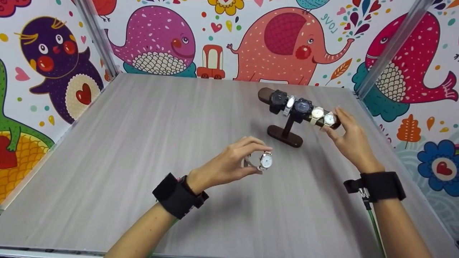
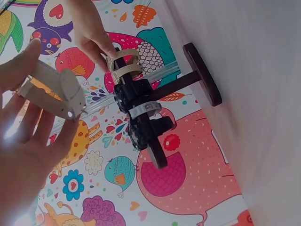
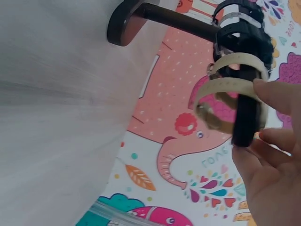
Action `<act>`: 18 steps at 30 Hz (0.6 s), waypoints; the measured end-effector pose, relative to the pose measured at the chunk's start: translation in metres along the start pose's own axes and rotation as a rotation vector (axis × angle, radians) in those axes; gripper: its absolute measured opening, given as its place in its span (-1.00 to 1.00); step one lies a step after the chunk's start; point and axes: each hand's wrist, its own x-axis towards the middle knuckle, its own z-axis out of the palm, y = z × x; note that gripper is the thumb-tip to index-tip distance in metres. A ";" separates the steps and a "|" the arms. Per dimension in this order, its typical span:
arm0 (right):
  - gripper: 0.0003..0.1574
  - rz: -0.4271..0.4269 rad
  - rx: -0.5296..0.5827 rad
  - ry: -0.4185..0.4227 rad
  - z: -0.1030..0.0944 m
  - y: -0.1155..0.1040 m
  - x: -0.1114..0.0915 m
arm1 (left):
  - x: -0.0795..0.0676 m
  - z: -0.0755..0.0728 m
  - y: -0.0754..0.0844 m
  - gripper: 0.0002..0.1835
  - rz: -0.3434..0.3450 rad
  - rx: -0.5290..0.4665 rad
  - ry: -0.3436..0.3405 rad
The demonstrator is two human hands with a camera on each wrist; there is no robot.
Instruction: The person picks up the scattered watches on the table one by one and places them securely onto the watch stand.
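Observation:
In the head view my left hand [image 1: 233, 161] holds a small wristwatch [image 1: 266, 161] with a white dial between thumb and fingers. Its pale band forms a loop, seen from the side in the left wrist view. My right hand [image 1: 353, 143] is at the right end of a dark brown watch stand [image 1: 285, 138], thumb and fingers on either side of the outermost wristwatch [image 1: 330, 118]. That watch has a white dial and, in the right wrist view, a cream band [image 3: 225, 87] looped round the bar. Beside it hangs another cream watch [image 1: 317, 113].
Farther left on the bar sit a black watch [image 1: 303, 106], a silver-white one [image 1: 289, 103] and another black watch [image 1: 278, 97]. The stand is on a grey wood-grain table [image 1: 143, 125]. Cartoon-printed walls [image 1: 222, 28] with metal corner posts [image 1: 394, 50] enclose it.

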 end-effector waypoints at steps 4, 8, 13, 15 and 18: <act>-0.12 -0.030 0.030 0.096 0.001 -0.019 -0.004 | 0.003 0.001 -0.006 -0.44 0.020 -0.013 0.054; -0.13 -0.118 0.130 0.161 0.010 -0.047 -0.010 | 0.004 0.004 -0.011 -0.45 0.030 -0.017 0.115; -0.09 -0.271 0.300 0.070 0.023 -0.081 -0.019 | 0.005 0.006 -0.017 -0.47 0.012 -0.041 0.169; -0.09 -0.326 0.358 0.006 0.028 -0.091 -0.022 | 0.006 0.006 -0.018 -0.48 0.004 -0.040 0.186; -0.10 -0.391 0.403 -0.076 0.034 -0.103 -0.027 | 0.009 0.005 -0.021 -0.47 -0.001 -0.030 0.206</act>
